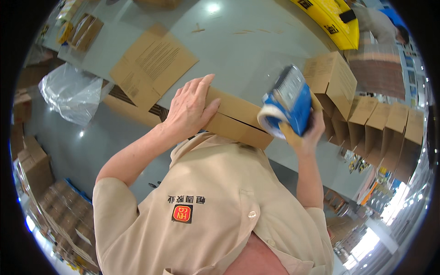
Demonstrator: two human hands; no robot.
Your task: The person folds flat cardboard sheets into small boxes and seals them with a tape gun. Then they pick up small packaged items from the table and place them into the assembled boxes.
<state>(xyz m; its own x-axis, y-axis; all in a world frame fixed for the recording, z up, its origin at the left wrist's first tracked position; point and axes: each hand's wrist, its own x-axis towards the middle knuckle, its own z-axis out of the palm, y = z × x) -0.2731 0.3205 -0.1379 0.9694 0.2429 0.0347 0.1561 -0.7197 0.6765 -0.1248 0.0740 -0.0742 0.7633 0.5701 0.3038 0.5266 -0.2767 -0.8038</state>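
A long brown cardboard box point(240, 120) lies on the grey table close against my body, with a dark seam between its top flaps. My left hand point(192, 103) rests flat on the box's left end, its fingers stretched out. In my right hand point(308, 130) is a blue tape dispenser point(289, 103), its handle gripped by closed fingers. It is raised over the right end of the box and slightly blurred. A pale roll of tape point(271, 120) sits in it, and its serrated end points away from me.
A flattened cardboard sheet point(153, 64) lies left of the box. At the right stand a carton point(331, 75) and a row of open boxes point(385, 121). A yellow bin point(332, 23) is at the far right, near another person point(378, 25). A clear plastic bag point(73, 91) hangs at left.
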